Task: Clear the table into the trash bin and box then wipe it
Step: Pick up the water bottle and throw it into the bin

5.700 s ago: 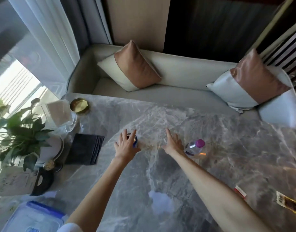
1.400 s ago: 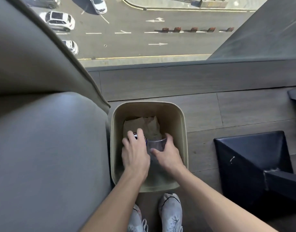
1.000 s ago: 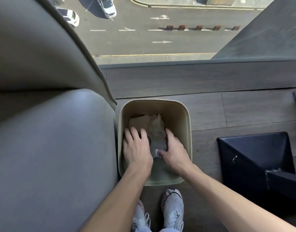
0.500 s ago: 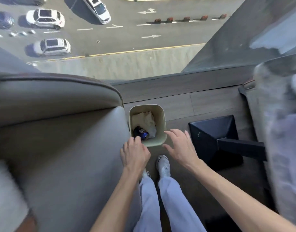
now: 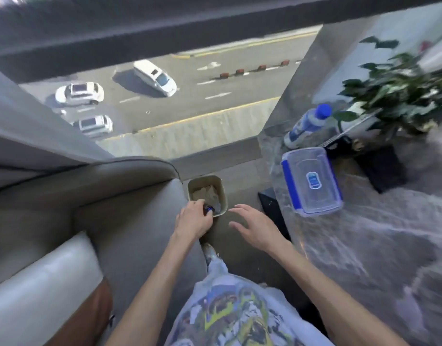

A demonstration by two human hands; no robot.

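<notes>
A small beige trash bin [image 5: 221, 196] stands on the wood floor, tucked between the sofa arm [image 5: 130, 186] and the worktop's black base [image 5: 271, 208]. It is a rounded rectangle with smooth matte walls. Inside lie crumpled brown paper [image 5: 206, 193] and a blue can [image 5: 209, 209].

The left hand [image 5: 193, 219] hangs above the bin's near corner. Its fingers are loosely curled and hold nothing that shows. The right hand [image 5: 255, 227] hovers over the floor, palm down, with fingers spread wide and empty.

To the right, on the grey veined marble worktop [image 5: 365, 245], sits the box [image 5: 311, 182]. It is clear hard plastic, with its lid on and blue clips along the sides, and it lies near the worktop's edge. Behind it stands a slim clear water bottle [image 5: 306, 127] with a blue cap, and beyond that a leafy green plant [image 5: 400, 96]. The worktop is blurred, so smaller things on it cannot be made out.

Likely risks:
- The box is light and close to the edge, so a passing forearm could push it off the slick marble.
- The tall, narrow bottle would tip easily at a careless reach.
- The bin's mouth is small and hemmed in, so anything dropped from height may bounce to the floor.
- The box's lid probably needs unclipping before it can take anything.
</notes>
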